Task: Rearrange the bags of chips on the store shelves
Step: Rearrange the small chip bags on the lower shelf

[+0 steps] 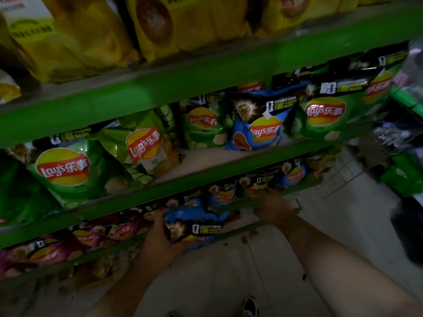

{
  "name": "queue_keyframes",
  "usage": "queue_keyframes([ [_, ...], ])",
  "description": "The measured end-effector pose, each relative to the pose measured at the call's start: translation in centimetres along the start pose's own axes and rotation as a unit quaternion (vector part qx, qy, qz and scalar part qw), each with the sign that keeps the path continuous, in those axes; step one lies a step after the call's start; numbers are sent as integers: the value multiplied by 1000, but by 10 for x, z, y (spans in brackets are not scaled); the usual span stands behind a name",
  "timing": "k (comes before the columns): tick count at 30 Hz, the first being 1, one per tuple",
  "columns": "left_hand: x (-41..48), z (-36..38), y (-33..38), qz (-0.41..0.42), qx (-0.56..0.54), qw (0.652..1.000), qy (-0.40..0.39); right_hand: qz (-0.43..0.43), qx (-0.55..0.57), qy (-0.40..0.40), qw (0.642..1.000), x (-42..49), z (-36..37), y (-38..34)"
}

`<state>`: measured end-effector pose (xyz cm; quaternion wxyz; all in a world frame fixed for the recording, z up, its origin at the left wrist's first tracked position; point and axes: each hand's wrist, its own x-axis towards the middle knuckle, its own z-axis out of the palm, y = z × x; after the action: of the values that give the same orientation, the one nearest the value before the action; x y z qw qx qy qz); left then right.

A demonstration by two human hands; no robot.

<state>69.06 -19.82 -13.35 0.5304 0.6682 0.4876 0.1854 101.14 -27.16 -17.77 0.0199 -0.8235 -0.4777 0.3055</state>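
My left hand point(160, 239) grips a blue chip bag point(194, 225) by its top, just in front of the lower green shelf point(128, 202). My right hand point(272, 207) reaches into that lower shelf among blue bags point(224, 195); its fingers are blurred and partly hidden behind the shelf edge. On the middle shelf stand green chip bags point(66, 168) and one blue bag point(261, 131) among them. Purple bags point(57, 250) fill the lower shelf at the left.
Yellow bags point(91, 35) line the top shelf. More green bags point(325, 115) stand at the middle shelf's right. A bare gap point(201, 159) shows on the middle shelf. A wire rack point(341, 177) and another display stand at the right. Tiled floor point(229, 282) lies below.
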Motion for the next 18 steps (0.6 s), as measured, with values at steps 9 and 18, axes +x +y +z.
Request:
queue_keyframes([
  [9,9,22,-46,-51,47,998,-12,-15,-145,111,983,60,-4,6],
  [18,25,42,-83,-72,108,991,24,-15,-222,185,957,77,19,16],
])
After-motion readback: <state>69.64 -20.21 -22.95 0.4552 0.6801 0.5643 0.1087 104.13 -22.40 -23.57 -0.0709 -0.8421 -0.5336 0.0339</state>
